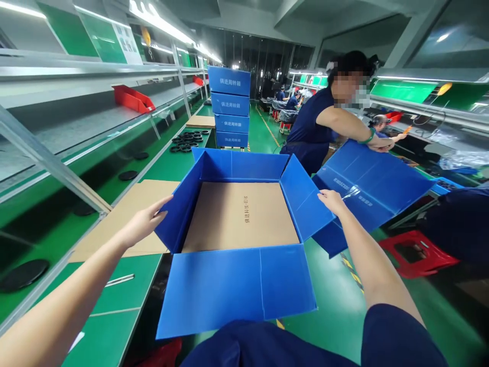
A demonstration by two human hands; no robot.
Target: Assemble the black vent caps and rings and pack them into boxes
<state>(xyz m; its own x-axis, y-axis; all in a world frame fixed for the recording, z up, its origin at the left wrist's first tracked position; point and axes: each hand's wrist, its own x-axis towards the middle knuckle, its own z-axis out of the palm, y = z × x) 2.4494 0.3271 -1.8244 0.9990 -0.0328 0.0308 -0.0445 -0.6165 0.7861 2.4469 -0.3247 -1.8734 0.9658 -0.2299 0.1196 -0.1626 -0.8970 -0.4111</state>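
Observation:
A blue box (237, 290) stands in front of me with its flaps folded outward. Flat on its inside lies a cardboard sheet (229, 216) with printed characters. My left hand (143, 223) is at the outer edge of the left flap, its fingers closed on that edge. On the other side, my right hand (331, 201) pinches the edge of the right flap. The near flap hangs down toward my body.
Cardboard sheets (132, 216) lie on the green bench at left, below a slanted metal post (49, 158). Stacked blue boxes (232, 104) stand ahead. A person (311, 125) at right handles another blue box (372, 178). A red stool (418, 252) is at lower right.

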